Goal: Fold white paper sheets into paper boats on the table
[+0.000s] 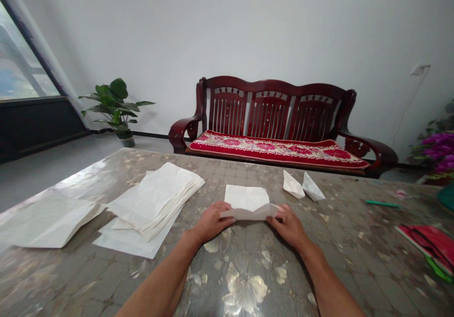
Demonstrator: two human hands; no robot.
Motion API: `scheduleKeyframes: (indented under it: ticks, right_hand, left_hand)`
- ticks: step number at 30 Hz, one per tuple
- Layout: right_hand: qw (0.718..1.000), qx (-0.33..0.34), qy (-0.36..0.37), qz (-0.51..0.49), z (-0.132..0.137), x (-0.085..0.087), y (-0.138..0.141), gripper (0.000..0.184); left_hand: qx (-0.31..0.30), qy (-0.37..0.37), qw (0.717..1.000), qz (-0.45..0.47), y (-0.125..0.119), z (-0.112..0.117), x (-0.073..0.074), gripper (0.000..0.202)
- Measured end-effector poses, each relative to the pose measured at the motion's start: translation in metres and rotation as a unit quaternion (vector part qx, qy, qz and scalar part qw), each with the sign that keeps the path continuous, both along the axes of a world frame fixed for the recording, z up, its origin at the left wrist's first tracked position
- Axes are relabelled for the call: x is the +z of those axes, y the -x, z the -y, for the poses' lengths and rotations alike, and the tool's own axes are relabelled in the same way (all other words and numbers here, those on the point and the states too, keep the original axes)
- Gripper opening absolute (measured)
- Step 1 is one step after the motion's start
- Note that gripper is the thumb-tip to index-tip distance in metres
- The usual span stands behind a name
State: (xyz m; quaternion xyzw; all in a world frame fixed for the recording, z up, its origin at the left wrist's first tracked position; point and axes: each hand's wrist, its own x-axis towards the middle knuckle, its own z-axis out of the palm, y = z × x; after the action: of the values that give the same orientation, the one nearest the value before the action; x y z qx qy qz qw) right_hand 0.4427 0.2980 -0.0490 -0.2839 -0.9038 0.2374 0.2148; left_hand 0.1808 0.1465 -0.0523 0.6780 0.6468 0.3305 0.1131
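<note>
The left hand (213, 222) and right hand (288, 225) are half-closed, gripping opposite ends of a folded white paper sheet (246, 197), with the fingers curled over its lower folded band. The sheet lies on the near middle of the glossy, mottled stone-patterned tabletop (227, 175), its long fold running side to side and its flat, creased part extending away from the person. Left of the hands sits a thick stack of creased paper sheets (156, 199), with a loose folded sheet (46, 222) nearer the left edge. Two pointed paper boats (303, 185) lie beyond the right hand, close together. A slim green pen (383, 203) and a red booklet (429, 244) lie near the right edge, below a dark wooden bench (269, 114) past the far edge.
</note>
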Motion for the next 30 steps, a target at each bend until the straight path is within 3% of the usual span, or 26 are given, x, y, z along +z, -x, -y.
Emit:
scheduleKeyframes:
  ticks: [3, 13, 21, 30]
  right_hand:
    - [0.999, -0.024, 0.017, 0.03, -0.003, -0.002, 0.003, 0.037]
    - [0.974, -0.169, -0.064, 0.136, 0.007, 0.002, 0.024, 0.03]
    - [0.962, -0.2, -0.08, 0.167, 0.013, 0.009, 0.025, 0.04]
    - [0.952, -0.218, -0.091, 0.195, 0.015, 0.013, 0.031, 0.035]
  left_hand:
    - [0.101, 0.041, 0.994, 0.004, 0.0, -0.004, -0.004, 0.023]
    - [0.215, 0.061, 0.965, -0.137, -0.006, -0.012, 0.006, 0.039]
    - [0.258, 0.046, 0.948, -0.178, -0.01, -0.019, 0.006, 0.044]
    - [0.26, 0.023, 0.945, -0.197, -0.013, -0.009, 0.009, 0.035]
